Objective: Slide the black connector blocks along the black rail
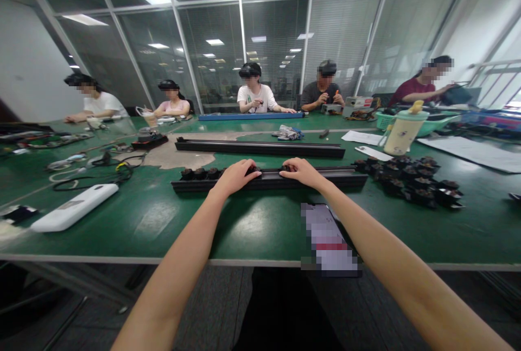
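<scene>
A long black rail [345, 181] lies across the green table in front of me. Several small black parts with round tops [199, 173] sit in a row in its left end. My left hand [235, 176] rests over the rail beside that row, its fingers closed round a dark part like the others, mostly covered by the fingers. Farther right along the channel, my right hand [302, 173] pinches another small black part [286, 168] at the rail. Bare channel [269, 174] shows between the two hands.
A second black rail [260, 147] lies behind. Loose black parts [419, 180] are heaped at right near a bottle [405, 131]. A phone [331, 240] lies at the front edge, a white power bank-like object [75, 208] at left. Several people sit across the table [244, 221].
</scene>
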`<state>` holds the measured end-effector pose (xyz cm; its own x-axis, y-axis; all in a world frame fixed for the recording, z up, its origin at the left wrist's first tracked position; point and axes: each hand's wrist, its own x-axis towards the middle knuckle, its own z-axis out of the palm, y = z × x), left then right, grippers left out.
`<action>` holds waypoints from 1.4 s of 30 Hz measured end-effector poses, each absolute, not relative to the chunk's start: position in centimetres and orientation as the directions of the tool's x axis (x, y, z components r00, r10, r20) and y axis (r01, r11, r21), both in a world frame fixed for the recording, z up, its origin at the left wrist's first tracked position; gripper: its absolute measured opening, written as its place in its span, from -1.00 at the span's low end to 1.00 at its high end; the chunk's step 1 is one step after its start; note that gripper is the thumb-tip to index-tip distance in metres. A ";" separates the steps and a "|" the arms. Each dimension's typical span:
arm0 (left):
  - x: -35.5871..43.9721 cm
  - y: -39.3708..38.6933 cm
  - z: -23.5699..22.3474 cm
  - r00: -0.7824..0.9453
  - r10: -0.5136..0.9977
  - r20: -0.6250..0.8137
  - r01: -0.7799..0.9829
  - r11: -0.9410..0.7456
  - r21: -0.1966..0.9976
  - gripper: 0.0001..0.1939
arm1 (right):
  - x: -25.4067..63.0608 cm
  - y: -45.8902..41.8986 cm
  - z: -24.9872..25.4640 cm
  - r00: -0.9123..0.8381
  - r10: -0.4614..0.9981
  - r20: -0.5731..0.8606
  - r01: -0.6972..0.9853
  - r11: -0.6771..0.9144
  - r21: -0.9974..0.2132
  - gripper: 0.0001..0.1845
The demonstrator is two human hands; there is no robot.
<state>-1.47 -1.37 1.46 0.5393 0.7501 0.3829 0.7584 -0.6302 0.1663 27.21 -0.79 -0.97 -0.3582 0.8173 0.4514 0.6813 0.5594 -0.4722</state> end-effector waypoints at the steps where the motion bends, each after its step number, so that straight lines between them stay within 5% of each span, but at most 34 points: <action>1: -1.5 -1.4 1.5 0.538 0.750 0.383 0.758 -0.630 0.168 -0.66 | 27.2 -0.8 -0.9 -0.360 0.817 0.451 0.683 0.560 -0.470 -0.73; 42: -1.4 -1.4 1.6 0.543 0.749 0.381 0.746 -0.638 0.190 -0.66 | 27.0 -1.0 -0.7 -0.342 0.825 0.449 0.721 0.537 -0.438 -0.82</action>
<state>-1.44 -1.42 1.55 0.5425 0.7485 0.3813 0.7464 -0.6378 0.1901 26.97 -0.95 -0.71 -0.3420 0.8254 0.4491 0.7212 0.5369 -0.4377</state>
